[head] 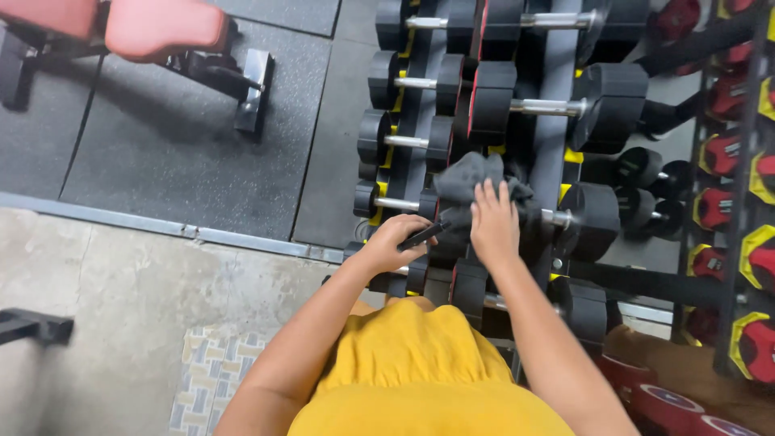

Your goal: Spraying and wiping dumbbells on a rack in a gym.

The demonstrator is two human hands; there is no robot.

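Item: dumbbell rack [542, 161], tiered, black with yellow trim, holding black hex dumbbells with chrome handles, laid in rows; wiping in progress on one of the lower tiers. Right hand [494, 224] lies flat on a dark grey cloth [476, 179], fingers spread and pressing it down over the near head of a dumbbell [583, 218]; the cloth is bunched and covers that head and part of the handle. Left hand [397, 241] is just beside it, fingers closed around a slim black object [423, 235], possibly a brush or a spray trigger, the view being too small to tell. State of work, judged: one dumbbell under the cloth at mid-rack; the dumbbells on the tiers above [533, 105] and the ones below [565, 303] show no wet or clean marks either way, so how many are wiped cannot be read. Alongside: a second rack [739, 202] at right holding red-and-yellow weights; a red padded bench [161, 28] on the rubber floor [161, 145] at upper left.
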